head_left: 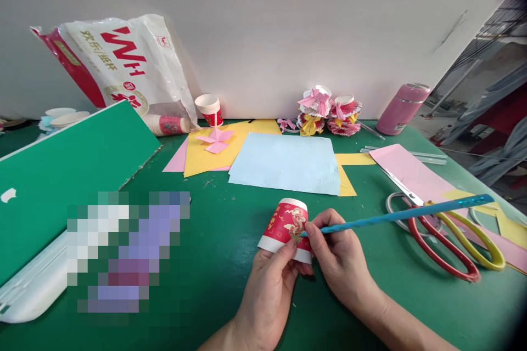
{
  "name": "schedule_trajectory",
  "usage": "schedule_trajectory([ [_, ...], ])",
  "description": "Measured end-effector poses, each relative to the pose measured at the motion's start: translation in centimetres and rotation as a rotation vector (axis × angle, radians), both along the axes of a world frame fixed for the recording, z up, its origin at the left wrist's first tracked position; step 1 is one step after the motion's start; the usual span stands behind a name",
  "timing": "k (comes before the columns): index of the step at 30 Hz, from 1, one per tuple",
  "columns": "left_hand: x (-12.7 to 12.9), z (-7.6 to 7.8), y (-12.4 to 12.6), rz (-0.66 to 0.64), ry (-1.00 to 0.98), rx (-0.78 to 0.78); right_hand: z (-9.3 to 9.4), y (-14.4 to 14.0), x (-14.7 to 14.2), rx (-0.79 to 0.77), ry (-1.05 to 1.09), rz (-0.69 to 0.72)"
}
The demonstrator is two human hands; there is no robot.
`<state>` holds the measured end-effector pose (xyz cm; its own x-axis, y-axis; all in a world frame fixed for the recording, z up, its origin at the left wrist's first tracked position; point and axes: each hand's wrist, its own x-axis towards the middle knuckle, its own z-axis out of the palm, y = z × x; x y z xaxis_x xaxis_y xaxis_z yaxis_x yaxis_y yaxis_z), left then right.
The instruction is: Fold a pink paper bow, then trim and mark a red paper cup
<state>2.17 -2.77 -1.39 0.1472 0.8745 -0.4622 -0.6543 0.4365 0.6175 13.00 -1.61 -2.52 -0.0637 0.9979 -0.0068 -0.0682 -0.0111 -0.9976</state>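
My left hand [269, 290] is closed round a red and white paper cup [284, 225] with gold dragon print, in front of me at the table's near side. The cup leans, its narrower end pointing away from me. In my right hand [340, 258] a long blue pencil [379, 219] is pinched close to its tip. That tip touches or nearly touches the cup's printed side, close to my left thumb. The pencil's far end slants up to the right, passing over large scissors [442, 247] with red and yellow handles. Some fingers of both hands are hidden behind the cup.
Light blue paper [288, 162] lies ahead over yellow sheets [239, 148]. Stacked cups [208, 109], decorated cups [315, 109] and a pink bottle [403, 109] stand by the wall. Pink paper [411, 173] lies right; a green board [82, 170] and blurred items are left.
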Motion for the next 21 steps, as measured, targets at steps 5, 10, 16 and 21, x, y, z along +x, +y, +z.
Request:
schedule_trajectory([
  [5,0.03,0.17,0.01,-0.021,-0.001,0.014,-0.06,0.21,-0.17,0.0,-0.067,-0.017],
  [10,0.01,0.07,0.05,-0.019,-0.004,0.023,0.15,0.22,-0.2,0.013,-0.076,-0.008],
  [16,-0.02,0.02,0.02,-0.007,-0.007,0.02,0.24,0.1,-0.18,0.0,-0.022,0.005],
  [21,-0.03,-0.03,0.01,-0.006,-0.003,0.017,0.27,0.11,-0.07,0.033,-0.082,-0.032],
])
